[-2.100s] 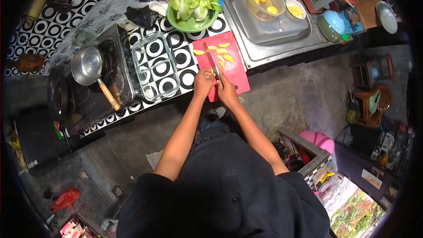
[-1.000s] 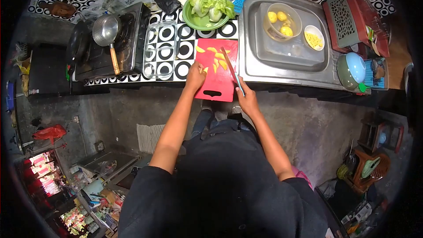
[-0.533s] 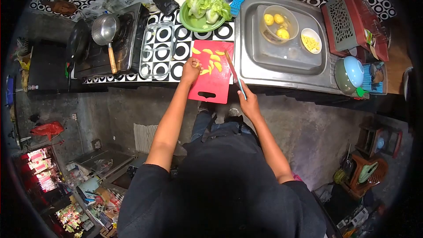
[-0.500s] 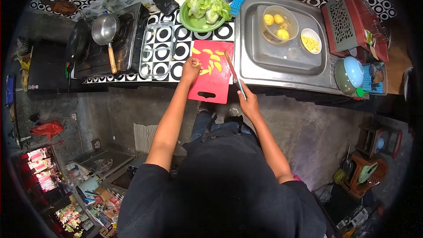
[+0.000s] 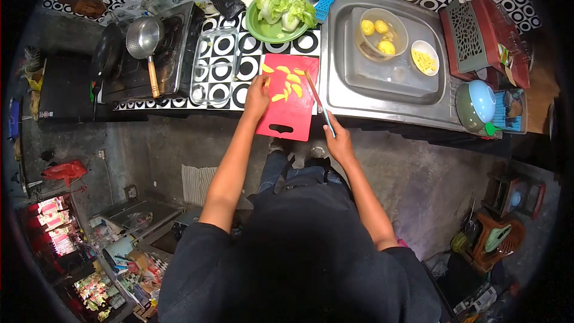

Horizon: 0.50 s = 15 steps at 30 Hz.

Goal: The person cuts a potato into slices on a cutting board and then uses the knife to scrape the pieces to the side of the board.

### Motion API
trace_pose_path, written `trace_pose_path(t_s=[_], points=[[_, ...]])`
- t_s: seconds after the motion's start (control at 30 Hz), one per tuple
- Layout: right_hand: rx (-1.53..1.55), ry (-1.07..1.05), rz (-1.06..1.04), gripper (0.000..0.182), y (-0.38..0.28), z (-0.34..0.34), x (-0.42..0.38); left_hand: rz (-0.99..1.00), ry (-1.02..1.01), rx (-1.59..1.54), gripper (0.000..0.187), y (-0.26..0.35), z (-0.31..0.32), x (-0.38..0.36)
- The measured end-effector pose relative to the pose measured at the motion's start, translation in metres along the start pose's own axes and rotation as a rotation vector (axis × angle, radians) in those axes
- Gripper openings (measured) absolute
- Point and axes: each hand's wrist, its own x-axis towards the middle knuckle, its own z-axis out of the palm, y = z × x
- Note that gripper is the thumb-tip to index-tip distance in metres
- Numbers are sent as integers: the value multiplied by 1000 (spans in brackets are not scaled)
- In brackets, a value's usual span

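Note:
A red cutting board [image 5: 286, 116] lies over the counter's front edge with several yellow potato wedges [image 5: 297, 90] scattered on it. My left hand [image 5: 257, 100] is at the board's left side, fingers pinched round a potato wedge [image 5: 266, 82] that is mostly hidden by them. In my right hand [image 5: 340, 142] is a knife [image 5: 314, 92], gripped by its light blue handle. The blade slants up and left over the board's right edge, its tip close to the wedges.
Behind the board stands a green basin [image 5: 256, 27] of leafy greens. Right is a steel sink [image 5: 335, 93] with a bowl [image 5: 366, 52] of whole potatoes in liquid and a white bowl [image 5: 431, 70] of cut pieces. Left are a glass dish [image 5: 195, 78] and a stove [image 5: 173, 75] with a saucepan [image 5: 144, 38].
My left hand has shifted slightly up along the board's left edge, turning so its back shows more. My right hand and the knife have hardly moved.

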Motion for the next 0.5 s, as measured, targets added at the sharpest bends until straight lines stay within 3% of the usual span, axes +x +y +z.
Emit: trace_pose_path(t_s=[0.1,0.23,0.5], points=[[-10,-11,23,51,-5,-2,-3,97,-67,358,34,34,-9,-22],[-2,-28,0,50,-6,-2,-5,167,-109,487,28,41,-1,-36],[9,-39,-11,49,-9,-9,-10,164,-85,434,19,25,5,-30]])
